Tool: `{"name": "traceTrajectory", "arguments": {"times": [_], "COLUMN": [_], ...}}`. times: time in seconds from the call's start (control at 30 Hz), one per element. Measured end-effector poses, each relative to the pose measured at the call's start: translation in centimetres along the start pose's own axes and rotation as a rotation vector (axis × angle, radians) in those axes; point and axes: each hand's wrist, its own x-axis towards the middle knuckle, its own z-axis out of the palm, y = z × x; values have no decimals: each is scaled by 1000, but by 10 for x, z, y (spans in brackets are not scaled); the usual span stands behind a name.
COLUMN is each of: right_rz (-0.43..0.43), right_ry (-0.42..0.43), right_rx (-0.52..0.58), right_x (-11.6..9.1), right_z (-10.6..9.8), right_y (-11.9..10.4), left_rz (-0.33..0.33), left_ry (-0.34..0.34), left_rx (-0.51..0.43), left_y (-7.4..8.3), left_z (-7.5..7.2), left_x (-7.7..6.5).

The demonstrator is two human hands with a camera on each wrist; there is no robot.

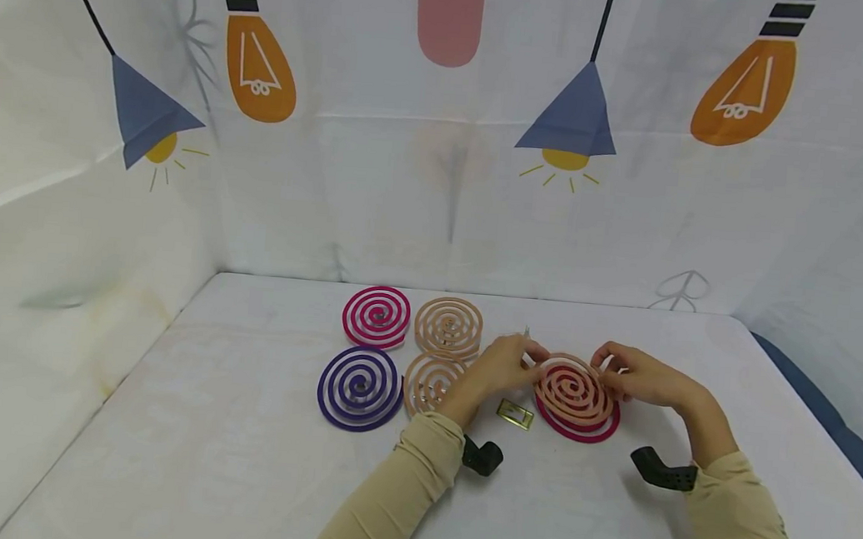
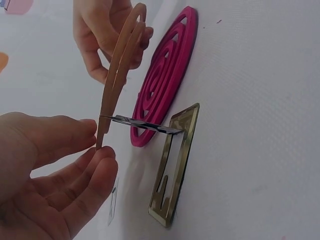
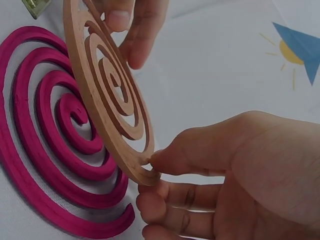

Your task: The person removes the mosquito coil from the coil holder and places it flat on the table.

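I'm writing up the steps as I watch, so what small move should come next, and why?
Probably lower the raised tan coil gently onto the magenta coil: the left hand and right hand pinch its edge on either side, and it hangs over the magenta one with a gap visible in the wrist views.

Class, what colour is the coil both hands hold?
Tan; the coil shows best in the right wrist view.

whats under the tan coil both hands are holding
A magenta coil, lying on the white table. Much of its spiral shows in the right wrist view; the stretch behind the tan coil is hidden.
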Motion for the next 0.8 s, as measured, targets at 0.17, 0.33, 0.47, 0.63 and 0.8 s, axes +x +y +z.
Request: {"name": "traceTrajectory", "arguments": {"times": [0.17,0.33,0.47,0.63,0.8], "right_rz": [6,12,11,15,14], "right_ry": [4,-10,-24,-33,-33], "right_rx": [-2,-4,-5,2,-6], "right_x": [0,-2,-3,-3,-3], "right_z": [-1,-3,-3,-1,-1], "right_y": [1,2,2,3,4], "left_rz": [12,14,1,-7,-3], "left_ry": [-4,4,4,-3,-7], "left_rx": [22,36,48,61,63], "left_y": [1,3,4,5,5], "left_z": [0,0,0,-1,-1], "left_x": [1,1,0,-3,-4]}}
